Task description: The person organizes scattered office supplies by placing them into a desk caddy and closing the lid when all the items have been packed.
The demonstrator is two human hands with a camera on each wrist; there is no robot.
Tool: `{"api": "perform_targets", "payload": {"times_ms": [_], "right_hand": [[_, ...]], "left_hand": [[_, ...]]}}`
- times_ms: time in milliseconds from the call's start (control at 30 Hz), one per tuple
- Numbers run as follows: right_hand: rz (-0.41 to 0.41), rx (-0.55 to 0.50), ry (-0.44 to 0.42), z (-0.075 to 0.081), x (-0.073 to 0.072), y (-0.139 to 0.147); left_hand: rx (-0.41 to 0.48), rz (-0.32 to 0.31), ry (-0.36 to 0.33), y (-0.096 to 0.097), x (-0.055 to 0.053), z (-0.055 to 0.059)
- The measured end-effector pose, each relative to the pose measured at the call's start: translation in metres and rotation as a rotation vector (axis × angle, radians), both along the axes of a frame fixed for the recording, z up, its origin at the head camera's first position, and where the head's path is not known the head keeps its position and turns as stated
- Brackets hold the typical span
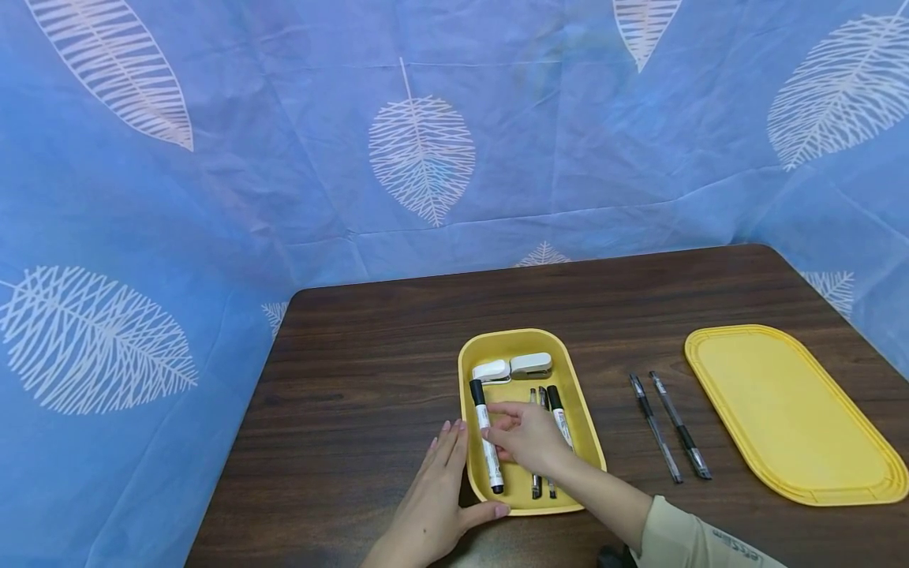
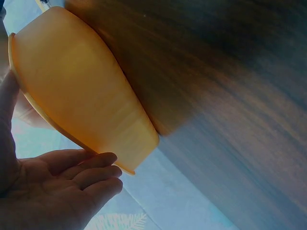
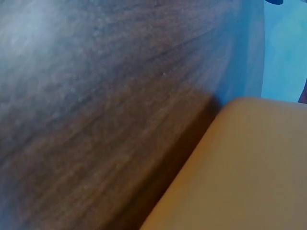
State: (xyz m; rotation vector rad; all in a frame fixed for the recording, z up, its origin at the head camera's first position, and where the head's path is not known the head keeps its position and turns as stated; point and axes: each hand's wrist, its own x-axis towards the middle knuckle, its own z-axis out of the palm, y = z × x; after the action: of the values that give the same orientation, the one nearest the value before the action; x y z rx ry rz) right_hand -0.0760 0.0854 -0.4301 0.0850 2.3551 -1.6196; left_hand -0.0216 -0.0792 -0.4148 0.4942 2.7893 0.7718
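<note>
A yellow tray (image 1: 595, 450) stands on the table with writing tools and staplers in it. My right hand (image 1: 534, 439) reaches over its near right side and pinches a whiteboard marker (image 1: 491, 450), white with black ends, that lies lengthwise along the left wall. With fingers extended, my left hand (image 1: 435, 505) rests against the left rim, its thumb on the near rim. The left wrist view shows those fingertips at the rim of the tray (image 2: 76, 81). Right of the pinched marker lie a second marker (image 1: 558, 412) and pens (image 1: 536, 483), partly hidden by my right hand.
Two white staplers (image 1: 491, 370) (image 1: 531, 364) lie end to end at the tray's far end. On the table to the right are two pens (image 1: 655, 426) (image 1: 680, 426) and a yellow lid (image 1: 795, 410). A blue leaf-patterned cloth (image 1: 497, 158) hangs behind the table (image 1: 341, 410).
</note>
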Motion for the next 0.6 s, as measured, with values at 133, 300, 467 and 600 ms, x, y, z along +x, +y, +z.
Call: {"api": "perform_targets", "payload": {"times_ms": [133, 300, 467, 600], "right_hand": [[-0.003, 0.032, -0.007, -0.003, 0.000, -0.002], [-0.008, 0.045, -0.031, -0.007, -0.001, -0.003], [0.015, 0.059, -0.055, -0.009, -0.001, -0.002], [0.041, 0.084, -0.053, -0.011, -0.001, -0.002]], "left_hand": [[0.003, 0.001, -0.015, 0.000, -0.001, 0.000], [0.002, 0.002, -0.020, 0.000, -0.001, 0.000], [0.009, 0.001, -0.018, 0.000, -0.001, 0.000], [0.009, -0.003, -0.010, 0.000, -0.001, 0.000]]}}
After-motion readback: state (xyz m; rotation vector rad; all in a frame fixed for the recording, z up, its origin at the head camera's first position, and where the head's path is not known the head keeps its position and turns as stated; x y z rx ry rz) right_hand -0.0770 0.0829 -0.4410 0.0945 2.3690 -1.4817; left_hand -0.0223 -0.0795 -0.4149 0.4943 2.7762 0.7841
